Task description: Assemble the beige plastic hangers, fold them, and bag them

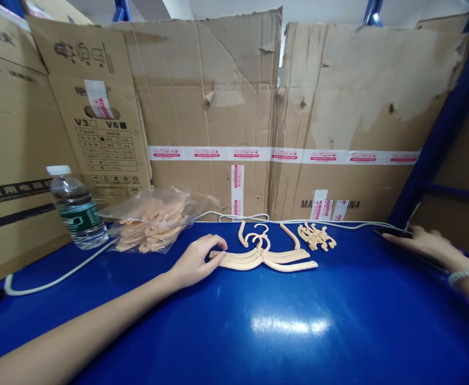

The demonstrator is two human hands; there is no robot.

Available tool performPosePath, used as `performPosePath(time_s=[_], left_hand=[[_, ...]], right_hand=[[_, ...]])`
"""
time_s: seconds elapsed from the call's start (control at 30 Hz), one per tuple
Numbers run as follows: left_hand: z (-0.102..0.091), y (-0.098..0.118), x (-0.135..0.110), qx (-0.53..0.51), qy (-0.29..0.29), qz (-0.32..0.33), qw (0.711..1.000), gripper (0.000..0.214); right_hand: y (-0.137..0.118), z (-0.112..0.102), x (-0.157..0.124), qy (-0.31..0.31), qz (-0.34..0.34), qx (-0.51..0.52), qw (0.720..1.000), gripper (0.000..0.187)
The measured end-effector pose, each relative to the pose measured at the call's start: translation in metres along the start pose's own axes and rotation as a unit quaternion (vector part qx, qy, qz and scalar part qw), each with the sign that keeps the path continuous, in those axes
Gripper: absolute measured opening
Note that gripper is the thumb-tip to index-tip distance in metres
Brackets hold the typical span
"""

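Several cream plastic folding hangers (242,262) lie together on the blue tabletop, their hooks pointing away. My left hand (196,260) rests at their left ends, thumb and fingers curved apart around the tips without a visible grip. My right hand (429,243) is far to the right, fingers stretched over a dark flat object (378,232) that it partly hides. Behind the hangers are two loose hanger arms, one on the left (242,235) and one on the right (290,235), and a loose hook (262,229). A pile of small hooks (317,237) lies farther right.
A clear plastic bag (154,222) of cream parts lies at the left, beside a water bottle (78,211). Cardboard panels (202,117) wall the back. A white cable (58,278) runs along the table (234,331). A blue metal post (430,128) stands at the right.
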State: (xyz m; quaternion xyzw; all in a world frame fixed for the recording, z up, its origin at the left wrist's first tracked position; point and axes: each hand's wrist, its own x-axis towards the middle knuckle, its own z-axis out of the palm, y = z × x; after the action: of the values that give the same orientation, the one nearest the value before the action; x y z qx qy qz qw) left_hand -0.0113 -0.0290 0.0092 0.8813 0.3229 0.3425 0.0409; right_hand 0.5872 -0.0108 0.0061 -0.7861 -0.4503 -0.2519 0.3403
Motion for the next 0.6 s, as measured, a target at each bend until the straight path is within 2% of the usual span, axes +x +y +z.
performPosePath(time_s=[0.1,0.17,0.27,0.37,0.47,0.6], left_hand=[[0.002,-0.002,-0.001,0.002,0.018,0.003,1.000,0.009],[0.004,-0.004,-0.002,0.007,0.035,0.003,0.999,0.011],[0.006,-0.007,-0.001,0.014,0.058,0.002,0.998,0.011],[0.008,-0.010,-0.002,0.018,0.067,0.001,0.998,0.010],[0.007,-0.011,-0.004,0.023,0.071,-0.004,0.997,0.010],[0.007,-0.012,-0.005,0.032,0.074,-0.013,0.997,0.010]], right_hand=[[-0.039,-0.002,-0.013,-0.026,-0.045,0.010,0.999,0.039],[-0.074,-0.001,-0.025,-0.034,-0.107,0.045,0.993,0.026],[-0.129,0.001,-0.048,-0.057,-0.215,0.115,0.968,0.014],[-0.168,0.000,-0.075,-0.066,-0.297,0.165,0.938,0.013],[-0.185,-0.003,-0.094,-0.069,-0.351,0.197,0.913,0.013],[-0.187,-0.007,-0.101,-0.060,-0.375,0.211,0.901,0.010]])
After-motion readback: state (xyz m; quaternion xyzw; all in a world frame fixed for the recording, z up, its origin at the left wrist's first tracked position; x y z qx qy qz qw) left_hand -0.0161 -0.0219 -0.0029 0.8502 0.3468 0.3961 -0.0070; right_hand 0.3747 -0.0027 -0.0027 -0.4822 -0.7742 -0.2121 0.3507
